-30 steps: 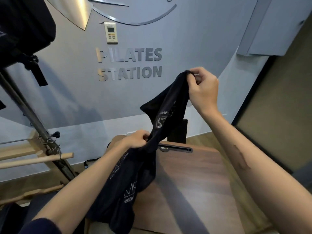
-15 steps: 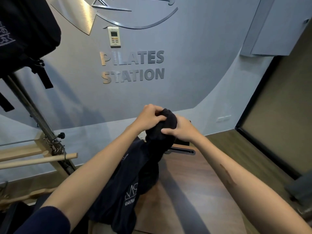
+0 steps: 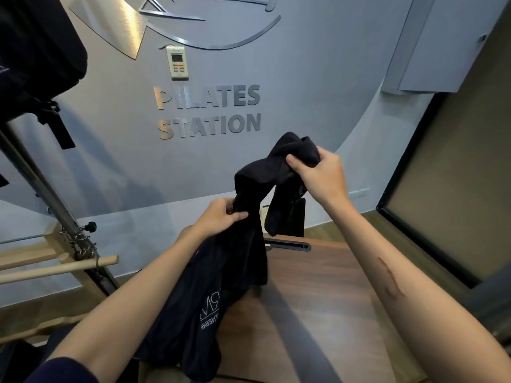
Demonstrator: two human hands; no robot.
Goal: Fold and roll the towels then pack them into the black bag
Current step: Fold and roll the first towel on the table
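A dark navy towel (image 3: 218, 294) with pale printed lettering hangs in the air above a wooden table (image 3: 318, 313). My right hand (image 3: 320, 175) grips its bunched upper end, raised to the right. Lower down and further left, my left hand (image 3: 221, 219) pinches the towel at mid length. The towel's lower part drapes down over my left forearm toward the table's near edge. A black bag-like object (image 3: 36, 51) hangs at the upper left, only partly in view.
A black slotted holder (image 3: 290, 246) lies at the table's far edge, with a dark upright block (image 3: 297, 217) behind it. Wooden bars and a metal pole (image 3: 55, 205) of pilates equipment stand to the left. Ahead is a grey wall with a controller (image 3: 177, 62).
My hands were together on the bunched towel half a second ago. My right hand has since lifted the upper end up and to the right, while my left hand dropped lower along the towel.
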